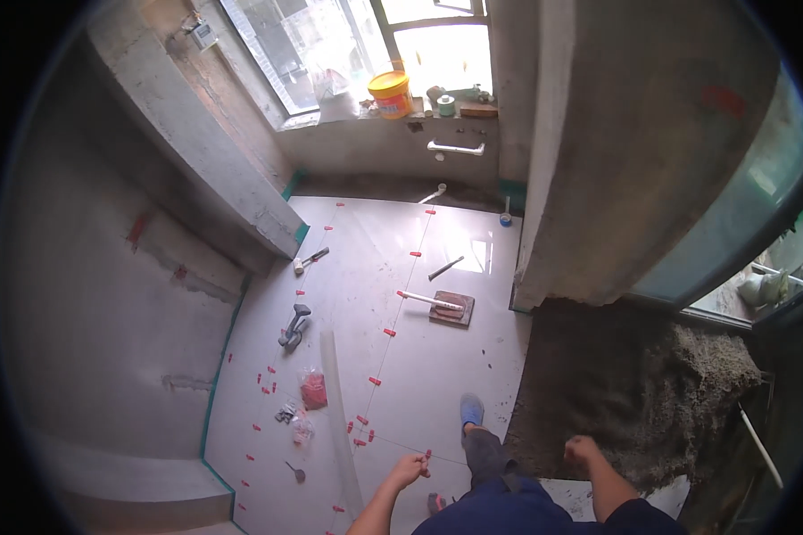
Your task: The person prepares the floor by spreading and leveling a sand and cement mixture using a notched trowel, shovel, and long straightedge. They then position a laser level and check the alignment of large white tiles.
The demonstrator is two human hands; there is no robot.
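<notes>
Your left hand point(409, 469) is out over the pale tile floor point(455, 374), in front of you and to your left. Its fingers bend in beside a small red clip point(428, 454), which looks to be right by their tips, along a thin line between tiles. You can't tell from here whether they pinch the clip or just hang over it. Your right hand point(583, 451) is over the dark, crumbly patch point(589, 374). Its fingers look curled, but it is too small to tell if they press together or hold anything.

The clip should be very light and stiff, like hard plastic. It may slip if your fingers are dusty, and a hard squeeze the wrong way could crack it. Take hold of its two sides with thumb and first finger. More clips lie in a clear bag point(313, 390), farther left.
</notes>
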